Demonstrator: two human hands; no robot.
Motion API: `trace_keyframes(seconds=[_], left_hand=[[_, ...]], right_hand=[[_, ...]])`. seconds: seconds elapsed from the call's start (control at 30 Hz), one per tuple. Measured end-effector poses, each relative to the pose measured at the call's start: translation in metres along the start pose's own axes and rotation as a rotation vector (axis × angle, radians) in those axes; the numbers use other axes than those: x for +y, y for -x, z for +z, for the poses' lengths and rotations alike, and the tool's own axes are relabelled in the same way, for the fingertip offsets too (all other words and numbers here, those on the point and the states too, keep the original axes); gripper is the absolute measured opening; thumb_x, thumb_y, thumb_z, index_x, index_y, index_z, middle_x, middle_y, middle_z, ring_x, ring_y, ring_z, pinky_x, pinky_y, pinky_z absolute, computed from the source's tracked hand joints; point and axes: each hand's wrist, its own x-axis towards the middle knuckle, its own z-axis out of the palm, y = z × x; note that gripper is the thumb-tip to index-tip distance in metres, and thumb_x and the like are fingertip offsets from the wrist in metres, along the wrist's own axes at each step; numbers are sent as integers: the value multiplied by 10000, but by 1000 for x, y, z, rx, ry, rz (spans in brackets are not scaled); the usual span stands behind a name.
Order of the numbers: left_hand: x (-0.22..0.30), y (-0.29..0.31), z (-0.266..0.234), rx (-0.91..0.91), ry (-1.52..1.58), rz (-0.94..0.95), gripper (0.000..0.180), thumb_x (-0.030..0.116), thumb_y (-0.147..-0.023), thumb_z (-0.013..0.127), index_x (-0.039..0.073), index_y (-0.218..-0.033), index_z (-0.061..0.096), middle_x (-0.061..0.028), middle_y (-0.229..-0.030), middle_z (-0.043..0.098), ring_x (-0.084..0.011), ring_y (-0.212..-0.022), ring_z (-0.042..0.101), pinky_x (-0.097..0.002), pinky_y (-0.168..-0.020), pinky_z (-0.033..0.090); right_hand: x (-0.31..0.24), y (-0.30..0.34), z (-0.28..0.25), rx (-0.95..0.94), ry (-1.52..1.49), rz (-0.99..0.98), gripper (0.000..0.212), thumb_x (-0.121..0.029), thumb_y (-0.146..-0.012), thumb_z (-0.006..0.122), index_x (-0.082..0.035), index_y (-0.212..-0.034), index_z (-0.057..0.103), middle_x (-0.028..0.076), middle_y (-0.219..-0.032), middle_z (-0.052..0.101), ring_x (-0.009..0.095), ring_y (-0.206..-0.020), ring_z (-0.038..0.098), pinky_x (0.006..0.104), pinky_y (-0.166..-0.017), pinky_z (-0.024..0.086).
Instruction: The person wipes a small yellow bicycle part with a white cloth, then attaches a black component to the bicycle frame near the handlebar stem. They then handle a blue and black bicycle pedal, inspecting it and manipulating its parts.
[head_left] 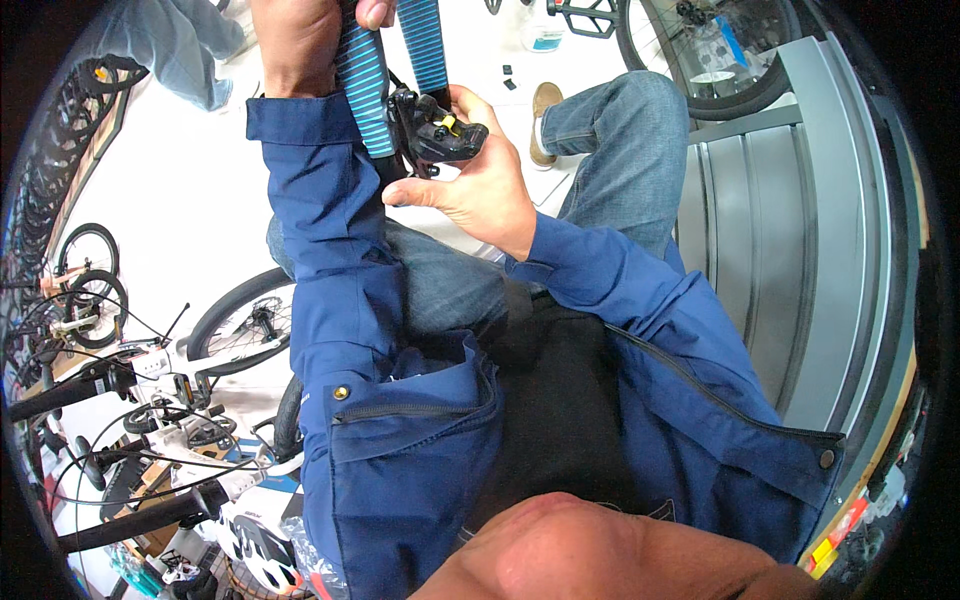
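A dark bicycle fork [425, 45] with light blue stripes rises from my lap to the top edge. A black disc brake caliper [455, 148] with a small yellow piece in it sits at the fork's lower end. My left hand [300, 40] is wrapped about the striped leg, its thumb tip showing on the far side; the top edge cuts off most of its fingers. From the right, my right hand [485, 190] cups the caliper, the fingers behind it and the thumb below. What the hidden fingertips touch cannot be seen.
At my left stands a white bicycle with black handlebar grips [145, 515] and cables. Smaller bikes [90, 285] are beyond it. A grey ribbed metal panel [750, 260] curves along my right, near a bicycle wheel [640, 50]. Another person's legs [170, 40] are at the upper left.
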Motion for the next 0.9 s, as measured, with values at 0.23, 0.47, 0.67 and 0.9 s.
trace_keyframes(seconds=[0.23, 0.47, 0.67, 0.9], left_hand=[[-3, -1, 11, -44, 11, 67, 223, 194, -1035, 605, 3, -1031, 489, -25, -621, 503, -95, -370, 456, -229, -340, 394], [-8, 1, 10, -8, 69, 64, 261, 159, -1023, 601, -1, -1174, 461, -20, -595, 467, -101, -324, 406, -233, -295, 359], [-17, 2, 2, -259, 192, 192, 279, 139, -1070, 498, -61, -1262, 473, -24, -678, 474, -65, -355, 417, -206, -344, 351], [-19, 7, -7, -267, 348, 103, 305, 119, -1033, 557, -67, -1252, 456, -81, -626, 506, -113, -338, 450, -263, -329, 403]], right_hand=[[-4, 6, 0, 54, -147, 34, 1199, -154, -589, 1034, 59, -1496, 278, 121, -1228, 651, 194, -1157, 646, 315, -1040, 500], [0, 9, -14, 15, 66, 40, 617, -364, -584, 1019, 15, -974, 726, 272, -1525, 384, 384, -1371, 483, 440, -1126, 422], [4, 10, -20, -13, 254, -92, 685, -404, -590, 1011, -1, -1030, 672, 326, -1562, 334, 462, -1433, 415, 472, -1159, 389], [7, 9, -25, -102, 195, -46, 634, -389, -619, 998, -66, -1059, 676, 325, -1584, 308, 461, -1436, 424, 474, -1157, 400]])
